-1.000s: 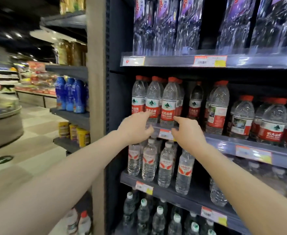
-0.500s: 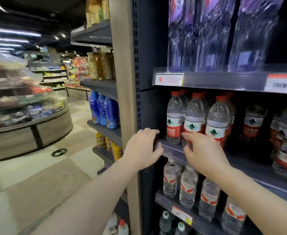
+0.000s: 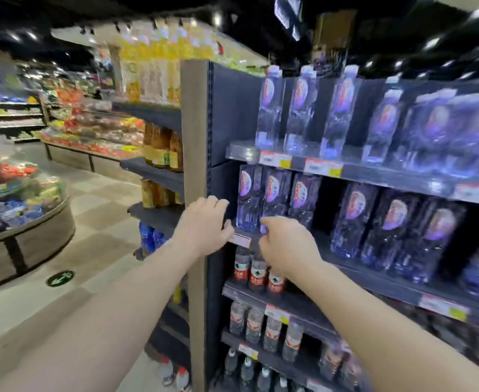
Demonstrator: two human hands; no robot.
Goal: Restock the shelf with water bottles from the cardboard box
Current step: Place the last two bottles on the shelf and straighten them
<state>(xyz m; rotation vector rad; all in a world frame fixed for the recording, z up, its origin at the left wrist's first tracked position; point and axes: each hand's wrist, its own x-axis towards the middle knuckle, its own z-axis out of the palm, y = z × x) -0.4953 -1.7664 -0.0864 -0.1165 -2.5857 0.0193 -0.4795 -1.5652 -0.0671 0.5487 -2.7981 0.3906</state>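
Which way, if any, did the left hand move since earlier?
Yes, up one level. The left hand now meets the shelf edge under the purple-label bottles; earlier it met the edge under the red-capped bottles, now below it.

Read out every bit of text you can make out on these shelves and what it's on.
None reads clearly.
Purple-label bottles: red lettering, blurred.
Red-label bottles: white characters, too small.
Price tags: blurred.
Green floor sticker: blurred.
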